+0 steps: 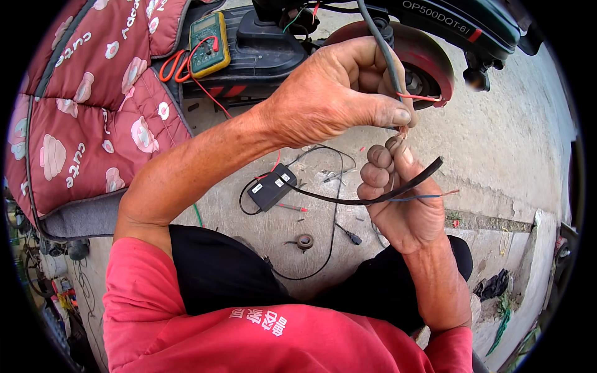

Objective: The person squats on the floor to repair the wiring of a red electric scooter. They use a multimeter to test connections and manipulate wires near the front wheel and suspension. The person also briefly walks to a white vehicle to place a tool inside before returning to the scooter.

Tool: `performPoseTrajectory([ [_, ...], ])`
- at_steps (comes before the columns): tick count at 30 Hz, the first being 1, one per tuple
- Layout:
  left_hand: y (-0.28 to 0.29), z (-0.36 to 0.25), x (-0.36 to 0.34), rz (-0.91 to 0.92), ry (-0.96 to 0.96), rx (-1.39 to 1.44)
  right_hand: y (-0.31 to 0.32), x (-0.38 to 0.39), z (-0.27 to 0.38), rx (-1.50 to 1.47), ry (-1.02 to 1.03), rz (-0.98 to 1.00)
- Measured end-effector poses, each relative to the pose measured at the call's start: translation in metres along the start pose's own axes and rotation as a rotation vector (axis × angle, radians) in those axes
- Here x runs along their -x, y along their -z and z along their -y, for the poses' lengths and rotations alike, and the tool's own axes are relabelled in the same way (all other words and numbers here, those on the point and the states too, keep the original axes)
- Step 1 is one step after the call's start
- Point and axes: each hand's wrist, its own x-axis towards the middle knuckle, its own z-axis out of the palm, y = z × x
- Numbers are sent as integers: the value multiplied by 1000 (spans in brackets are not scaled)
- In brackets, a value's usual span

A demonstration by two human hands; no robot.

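Note:
My left hand (333, 93) is closed on a grey cable (382, 43) that comes down from above, its thumb and finger pinched near the stripped end. A red wire (420, 97) with a bared tip sticks out sideways from that cable. Just below, my right hand (407, 208) pinches bare copper strands (403, 132) where the two hands meet; whether they are twisted together is too small to tell. Across the right palm runs a black cable (426, 176), its cut end pointing up. A blue wire (418, 197) with frayed copper at its tip juts out below it.
A green and yellow multimeter (208, 46) lies on the black footboard (267, 59) of a scooter, whose wheel (429, 53) is behind my hands. On the concrete are a black charger box (272, 188), a tape roll (305, 242) and a plug (353, 237). A maroon quilted cover (93, 118) hangs left.

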Motion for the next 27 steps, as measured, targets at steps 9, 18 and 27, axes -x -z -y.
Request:
performPoseTrajectory([
  [9, 2, 3, -1, 14, -16, -42, 9, -2, -5, 123, 87, -10],
  [18, 1, 5, 0, -2, -48, -57, 4, 0, -3, 71, 80, -45],
  [27, -4, 4, 0, -23, -66, -95, 8, -2, -1, 1, 11, -19],
])
